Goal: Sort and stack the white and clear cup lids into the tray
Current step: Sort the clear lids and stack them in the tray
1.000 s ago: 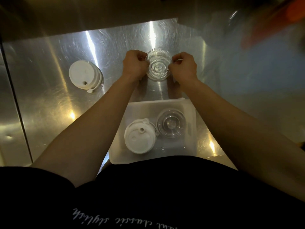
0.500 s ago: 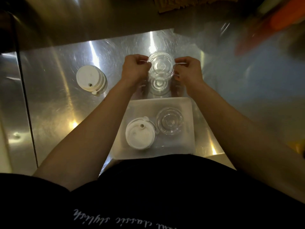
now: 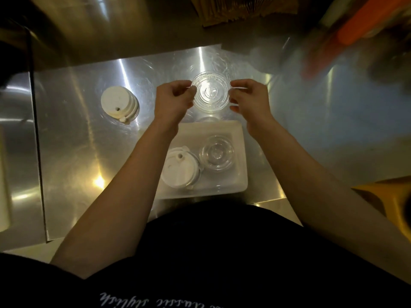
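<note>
A clear lid (image 3: 210,91) hangs in the air above the steel table, pinched at its left edge by my left hand (image 3: 174,101) and at its right edge by my right hand (image 3: 250,99). Below it, a remnant of the clear lid stack (image 3: 208,119) shows just beyond the tray. The white tray (image 3: 239,185) lies near me and holds a stack of white lids (image 3: 180,167) on its left and a stack of clear lids (image 3: 216,152) on its right. Another stack of white lids (image 3: 119,104) rests on the table to the left.
The steel table (image 3: 73,152) ends at a seam on the left. Brown paper (image 3: 249,10) lies at the far edge. Blurred orange and blue shapes (image 3: 355,41) fill the far right. A yellow object (image 3: 387,198) sits at the right edge.
Both hands lifted one clear lid off the stack on the table and raised it; the view shifted, so the table appears lower in frame.
</note>
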Demonstrator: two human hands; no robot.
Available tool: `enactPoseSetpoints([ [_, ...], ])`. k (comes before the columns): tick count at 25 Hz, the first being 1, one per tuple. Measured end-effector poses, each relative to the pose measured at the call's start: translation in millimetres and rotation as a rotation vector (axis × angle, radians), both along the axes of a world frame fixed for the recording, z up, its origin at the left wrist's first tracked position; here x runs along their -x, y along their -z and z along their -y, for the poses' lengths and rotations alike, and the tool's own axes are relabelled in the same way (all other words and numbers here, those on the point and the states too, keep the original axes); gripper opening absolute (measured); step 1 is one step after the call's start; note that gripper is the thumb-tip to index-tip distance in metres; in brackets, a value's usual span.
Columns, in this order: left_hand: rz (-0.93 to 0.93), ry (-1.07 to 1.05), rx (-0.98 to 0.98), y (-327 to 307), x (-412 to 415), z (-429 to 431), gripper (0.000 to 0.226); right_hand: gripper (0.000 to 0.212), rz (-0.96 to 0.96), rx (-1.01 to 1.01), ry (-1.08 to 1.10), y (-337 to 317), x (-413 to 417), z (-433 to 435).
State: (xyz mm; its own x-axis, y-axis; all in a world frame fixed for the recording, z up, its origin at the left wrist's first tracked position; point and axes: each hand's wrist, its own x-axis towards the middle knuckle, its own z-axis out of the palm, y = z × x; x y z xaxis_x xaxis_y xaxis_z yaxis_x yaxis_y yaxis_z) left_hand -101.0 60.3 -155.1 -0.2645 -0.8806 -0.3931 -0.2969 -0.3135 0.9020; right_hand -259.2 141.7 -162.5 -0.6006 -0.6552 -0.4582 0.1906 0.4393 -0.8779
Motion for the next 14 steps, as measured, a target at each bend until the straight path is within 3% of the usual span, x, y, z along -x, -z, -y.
enactPoseSetpoints([
  [8, -0.028, -0.064, 0.034, -6.3, -13.4, -27.6, 0.028, 0.022, 0.019, 0.059, -0.023, -12.6, -13.1, -25.5],
  [14, 0.003, 0.021, 0.027, -5.3, -36.0, -35.0, 0.031, 0.019, 0.021, 0.074, 0.079, -18.3, -44.2, -42.1],
])
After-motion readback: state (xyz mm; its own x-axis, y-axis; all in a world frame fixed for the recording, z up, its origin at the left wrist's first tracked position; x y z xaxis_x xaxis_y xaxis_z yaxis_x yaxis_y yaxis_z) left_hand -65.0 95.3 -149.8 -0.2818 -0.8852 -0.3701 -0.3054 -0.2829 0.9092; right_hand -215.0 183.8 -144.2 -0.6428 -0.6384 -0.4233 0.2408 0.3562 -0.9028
